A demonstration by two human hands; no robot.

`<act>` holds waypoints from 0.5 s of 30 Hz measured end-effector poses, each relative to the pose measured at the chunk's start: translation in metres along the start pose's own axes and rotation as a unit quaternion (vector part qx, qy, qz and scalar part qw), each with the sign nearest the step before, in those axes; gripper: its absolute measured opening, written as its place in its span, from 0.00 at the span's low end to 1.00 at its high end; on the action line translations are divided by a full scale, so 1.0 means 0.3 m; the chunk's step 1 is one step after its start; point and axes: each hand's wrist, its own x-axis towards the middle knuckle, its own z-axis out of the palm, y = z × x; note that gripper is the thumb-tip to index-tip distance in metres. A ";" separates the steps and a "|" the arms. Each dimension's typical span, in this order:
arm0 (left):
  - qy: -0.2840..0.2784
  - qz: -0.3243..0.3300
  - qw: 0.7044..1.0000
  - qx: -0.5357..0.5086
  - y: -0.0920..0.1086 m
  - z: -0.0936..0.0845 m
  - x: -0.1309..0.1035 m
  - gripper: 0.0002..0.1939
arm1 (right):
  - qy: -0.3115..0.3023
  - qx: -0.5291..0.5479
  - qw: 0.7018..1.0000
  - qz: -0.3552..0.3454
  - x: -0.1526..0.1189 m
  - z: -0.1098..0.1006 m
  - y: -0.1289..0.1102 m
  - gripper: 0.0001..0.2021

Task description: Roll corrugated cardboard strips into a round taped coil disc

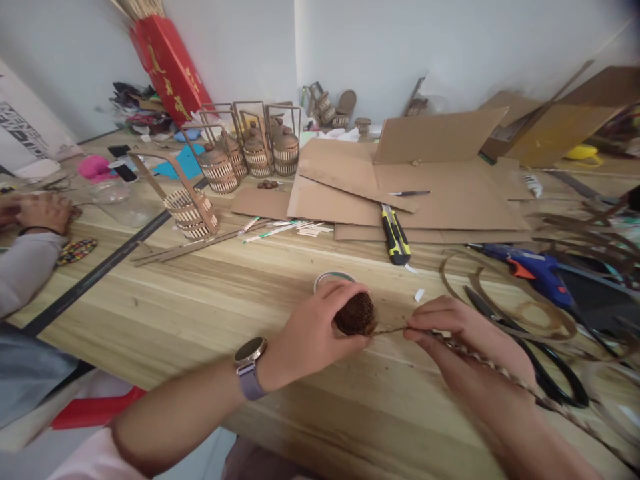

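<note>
My left hand (313,333), with a watch on its wrist, is wrapped round a small dark brown woven round piece (356,313). A thin braided cord (389,331) runs from that piece to my right hand (463,340). Thumb and fingers of my right hand pinch the cord, which trails back along the palm and forearm to the lower right. Behind my left hand shows the pale rim of a round object (334,275), mostly hidden. A small white scrap (419,294) lies just beyond my right hand.
Black-handled scissors (555,380), a blue glue gun (535,270) and coiled strips (480,287) crowd the right. Ahead lie a utility knife (395,237) and cardboard (450,193). Small lidded baskets (257,153) and a handled basket (190,212) stand left, near another person's hand (45,212).
</note>
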 end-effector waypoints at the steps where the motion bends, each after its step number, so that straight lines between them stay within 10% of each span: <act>1: -0.010 0.005 1.000 0.005 0.000 0.000 -0.002 0.27 | 0.004 0.005 1.000 0.003 0.001 0.002 0.006 0.04; 15: -0.076 0.051 0.993 0.074 0.025 0.012 -0.024 0.28 | -0.036 0.037 0.998 0.038 0.003 0.012 0.024 0.02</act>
